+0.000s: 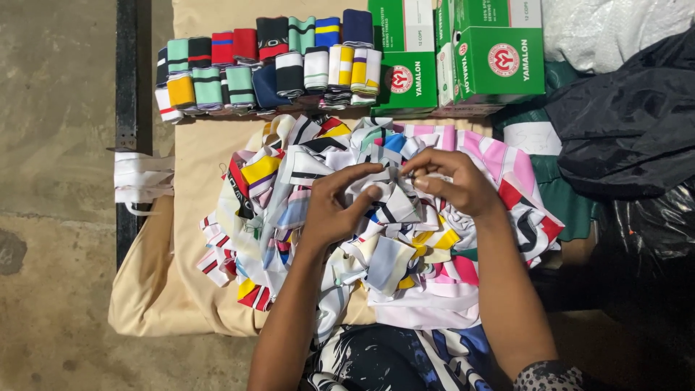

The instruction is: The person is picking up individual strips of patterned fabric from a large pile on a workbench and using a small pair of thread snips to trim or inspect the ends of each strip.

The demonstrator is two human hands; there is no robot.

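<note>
A heap of colourful striped fabric strips lies on a beige cloth-covered table. My left hand rests on top of the heap, thumb and fingers pinching a white and black strip. My right hand pinches the same strip from the right, fingertips almost meeting those of the left. Both forearms reach in from the bottom edge, and the strip is bunched between the two hands.
Rows of folded striped bands line the table's far side. Green cardboard boxes stand at the back right. Black plastic bags and green cloth lie right. A dark metal bar and white strips sit left, over concrete floor.
</note>
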